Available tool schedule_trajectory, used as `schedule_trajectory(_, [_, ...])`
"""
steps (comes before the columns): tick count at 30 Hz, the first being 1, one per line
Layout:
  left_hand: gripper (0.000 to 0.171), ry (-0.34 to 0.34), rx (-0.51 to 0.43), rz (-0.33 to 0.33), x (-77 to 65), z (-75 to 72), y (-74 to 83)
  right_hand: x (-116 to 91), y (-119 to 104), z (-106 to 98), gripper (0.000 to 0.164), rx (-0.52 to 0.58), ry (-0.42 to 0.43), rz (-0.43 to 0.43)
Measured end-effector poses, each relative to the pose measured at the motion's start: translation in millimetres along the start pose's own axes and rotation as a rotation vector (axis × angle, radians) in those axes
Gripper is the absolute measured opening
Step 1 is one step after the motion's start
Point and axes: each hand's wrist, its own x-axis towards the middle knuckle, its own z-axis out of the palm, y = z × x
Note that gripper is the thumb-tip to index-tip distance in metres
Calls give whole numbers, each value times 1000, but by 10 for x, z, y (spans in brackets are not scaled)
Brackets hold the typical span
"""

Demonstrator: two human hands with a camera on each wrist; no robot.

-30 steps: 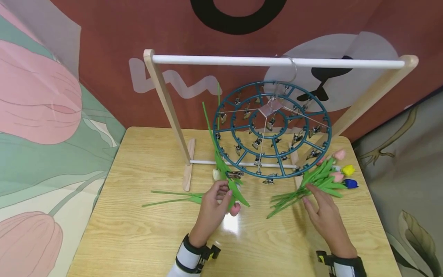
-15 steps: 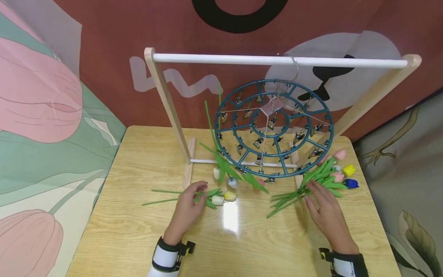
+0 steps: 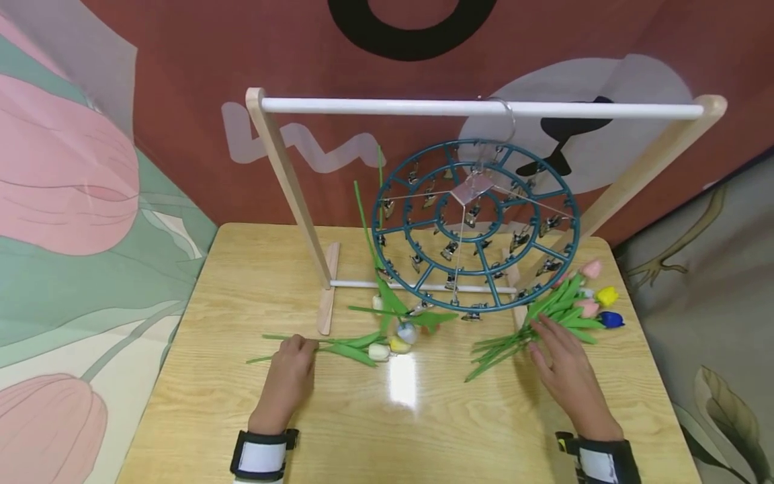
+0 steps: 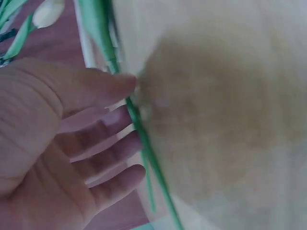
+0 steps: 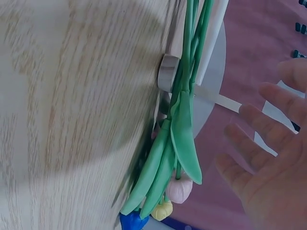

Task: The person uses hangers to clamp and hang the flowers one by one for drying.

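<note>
My left hand point(image 3: 290, 370) pinches the green stem point(image 4: 158, 175) of an artificial tulip lying on the left of the table; the thumb crosses the stem in the left wrist view. A white tulip head point(image 3: 379, 352) and a yellow one point(image 3: 399, 345) lie at the right end of these stems. Beside a bunch of tulips point(image 3: 559, 312), my right hand point(image 3: 565, 373) rests with fingers extended and apart from the stems in the right wrist view. Tulips hang head down from a round teal clip hanger point(image 3: 490, 282), among them a light blue tulip point(image 3: 407, 332).
A wooden stand point(image 3: 290, 181) with a white top rail point(image 3: 375, 106) carries the hanger by its hook. Several metal clips point(image 3: 449, 250) dangle from the rings. A printed cloth point(image 3: 193, 67) hangs behind the table point(image 3: 423, 437).
My left hand has left the hanging tulips and moved left and down to the stems on the table. The hanging tulips have swung and turned. My right hand stays beside the bunch.
</note>
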Motion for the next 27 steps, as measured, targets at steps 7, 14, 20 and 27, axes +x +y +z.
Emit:
schedule_trajectory(7, [18,3,57,-13,-17,106,33,35,-37,5,43,8,-74,6])
schedule_trajectory(14, [24,46,42,27,-34,97,151,38,-201,92,42,-10,-93,-90])
schedule_trajectory(20, [21,121,38,87,-37,-21,314,35,-447,157,39,-5,-69,-165])
schedule_trajectory(27, [24,146,52,155,-27,-164,571,31,-712,101,27,57,-26,-255])
